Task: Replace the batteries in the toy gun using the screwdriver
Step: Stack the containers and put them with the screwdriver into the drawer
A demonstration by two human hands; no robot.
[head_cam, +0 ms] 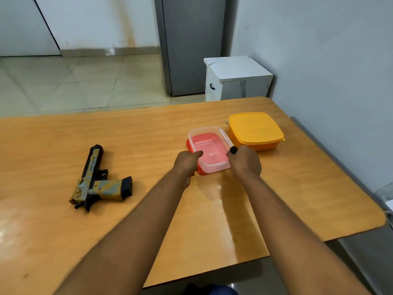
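A yellow and black toy gun (100,184) lies on its side on the wooden table (138,133), at the left and apart from both hands. A clear plastic box on a red lid (209,145) stands in the middle. My left hand (187,162) holds the box's near left corner, fingers curled onto its rim. My right hand (244,161) is at the box's right side and grips a screwdriver (225,138). Its black handle shows above my fist, and the silver shaft points away along the box's right rim. No batteries are visible.
A closed yellow plastic box (255,129) stands just right of the clear one, near the table's far right corner. Beyond the table are a white cabinet (236,77) and a grey fridge (191,43). A wall runs along the right.
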